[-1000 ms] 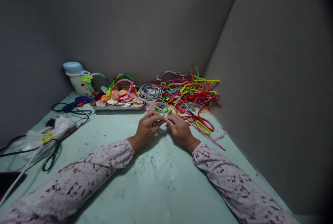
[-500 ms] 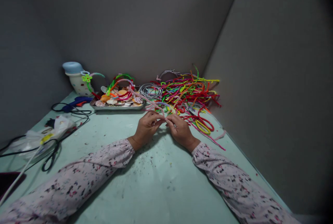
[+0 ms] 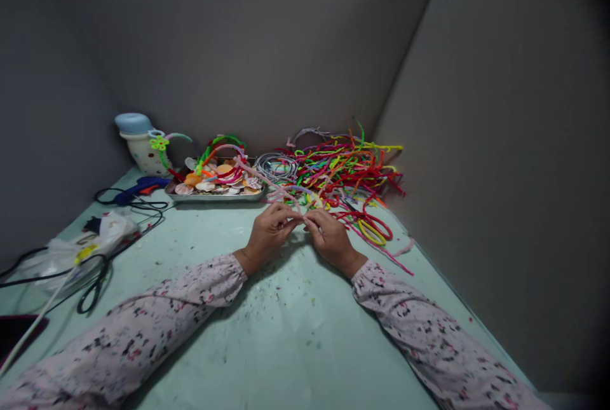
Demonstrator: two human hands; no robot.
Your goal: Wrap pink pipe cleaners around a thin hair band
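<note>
A pale pink pipe cleaner (image 3: 267,179) slants up and left from between my fingertips, its far end reaching over the shell tray. My left hand (image 3: 272,232) pinches it between thumb and forefinger. From the other side my right hand (image 3: 330,235) grips it too, fingertips nearly touching those of the left. The bit between the fingers is mostly hidden. Just behind my hands lies a large loose heap of coloured pipe cleaners (image 3: 343,165), with red and yellow loops (image 3: 374,230) at its near right edge.
A metal tray (image 3: 216,200) of shells and pipe-cleaner rings stands at the back, beside a coil of grey wire (image 3: 275,167). At left are a blue-lidded bottle (image 3: 142,150), a blue glue gun (image 3: 140,189), black cables (image 3: 107,264) and a plastic bag (image 3: 61,260). Grey walls enclose the table (image 3: 295,334).
</note>
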